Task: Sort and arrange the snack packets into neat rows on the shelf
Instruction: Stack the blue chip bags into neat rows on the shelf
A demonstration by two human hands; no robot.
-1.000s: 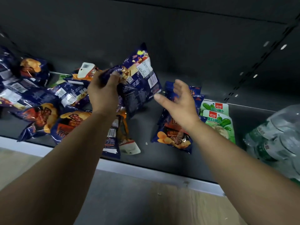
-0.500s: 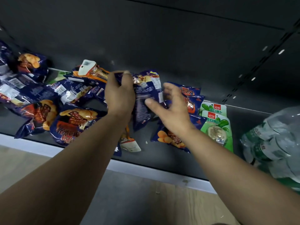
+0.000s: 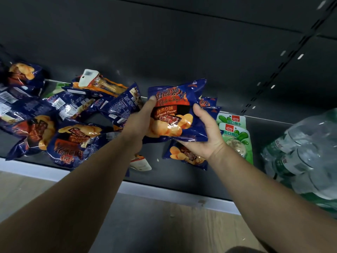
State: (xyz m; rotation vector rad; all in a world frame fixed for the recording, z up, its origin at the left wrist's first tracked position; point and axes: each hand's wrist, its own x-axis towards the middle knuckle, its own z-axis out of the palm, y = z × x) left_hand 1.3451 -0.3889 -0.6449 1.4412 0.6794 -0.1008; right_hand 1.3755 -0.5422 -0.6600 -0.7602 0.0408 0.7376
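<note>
A blue barbecue chip packet point(image 3: 175, 114) is held face up above the dark shelf point(image 3: 102, 117). My left hand point(image 3: 140, 121) grips its left edge with the thumb on the front. My right hand point(image 3: 202, 137) grips its lower right corner from below. Under it lies a stack of the same blue packets point(image 3: 186, 156), and further ones show behind at the back point(image 3: 209, 103). Two green packets point(image 3: 237, 139) lie in a row right of that stack. A jumble of several blue chip packets point(image 3: 73, 143) covers the shelf's left half.
An orange packet with a white tag point(image 3: 94, 81) lies at the back of the jumble. Another white-tagged packet point(image 3: 140, 163) sits near the shelf's pale front edge point(image 3: 164, 190). Shrink-wrapped water bottles point(image 3: 306, 152) fill the right end. The shelf's back wall is dark.
The blue packet has been turned front side up and shifted right. My right hand, open before, now grips its lower corner; my left hand still holds it.
</note>
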